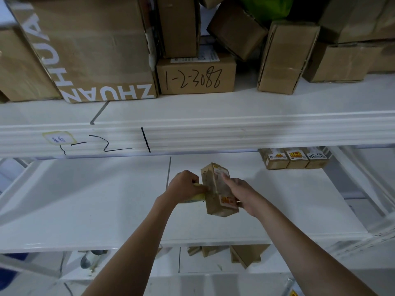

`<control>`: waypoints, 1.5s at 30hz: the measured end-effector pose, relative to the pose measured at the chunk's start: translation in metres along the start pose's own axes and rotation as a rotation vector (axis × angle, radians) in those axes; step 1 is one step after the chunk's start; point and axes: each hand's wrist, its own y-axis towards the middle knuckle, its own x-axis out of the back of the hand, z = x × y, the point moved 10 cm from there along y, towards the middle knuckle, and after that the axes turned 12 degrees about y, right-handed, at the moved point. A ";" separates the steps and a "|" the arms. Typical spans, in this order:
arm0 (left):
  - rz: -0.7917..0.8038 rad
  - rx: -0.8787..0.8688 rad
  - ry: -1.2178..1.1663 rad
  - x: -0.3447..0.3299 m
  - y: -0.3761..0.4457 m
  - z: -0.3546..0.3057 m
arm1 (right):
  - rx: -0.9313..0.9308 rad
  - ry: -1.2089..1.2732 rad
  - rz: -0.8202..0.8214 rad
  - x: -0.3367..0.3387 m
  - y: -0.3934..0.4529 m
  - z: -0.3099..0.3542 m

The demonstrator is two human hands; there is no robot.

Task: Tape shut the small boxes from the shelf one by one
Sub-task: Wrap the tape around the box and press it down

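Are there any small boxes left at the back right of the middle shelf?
Yes, three small boxes stand side by side at the back right of the middle shelf, apart from the box in hand.

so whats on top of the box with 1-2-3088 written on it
A white shipping label lies on the 1-2-3088 box, and a taller brown carton stands on its left part. Whatever lies further back on its top is hidden by that carton.

A big carton (89, 50) far above the fingers (193, 180) is showing "ZHUAN". The box (196, 76) beside it is reading "1-2-3088", handwritten.
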 end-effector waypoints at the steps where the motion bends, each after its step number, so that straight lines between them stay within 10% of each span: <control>1: -0.002 -0.007 0.022 -0.002 0.001 -0.002 | 0.009 -0.056 -0.013 -0.003 -0.003 0.003; 16: 0.278 -0.075 -0.192 -0.011 -0.006 0.010 | 0.015 -0.062 -0.068 0.024 0.007 -0.004; 45: 0.102 -0.010 -0.063 -0.021 0.014 0.008 | -0.052 0.301 0.216 -0.011 -0.008 -0.005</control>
